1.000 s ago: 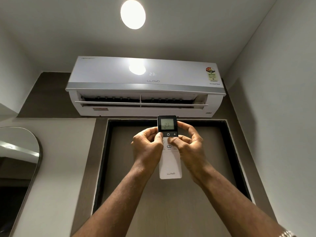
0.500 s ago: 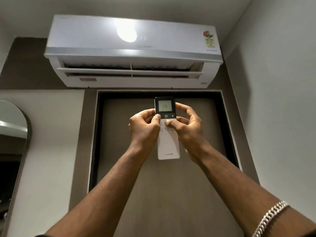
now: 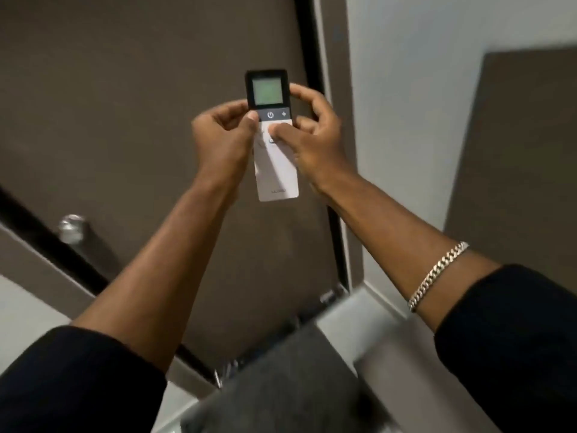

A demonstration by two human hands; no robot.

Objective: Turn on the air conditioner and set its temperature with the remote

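A slim white remote (image 3: 276,170) with a black top and a lit greenish screen is held upright in front of a brown door. My left hand (image 3: 221,142) grips its left edge, thumb resting by the black button strip. My right hand (image 3: 315,135) holds the right edge, with its thumb lying on the white buttons below the power key. The digits on the screen are too blurred to read. The air conditioner is out of view.
The brown door (image 3: 125,104) with a black frame (image 3: 312,57) fills the background, and a metal door handle (image 3: 71,228) sticks out at lower left. A pale wall (image 3: 406,104) stands to the right. A grey cloth surface (image 3: 296,385) lies below my arms.
The view has swung sharply downward and tilted, so the air conditioner has left the frame. Both hands keep the same grip on the remote.
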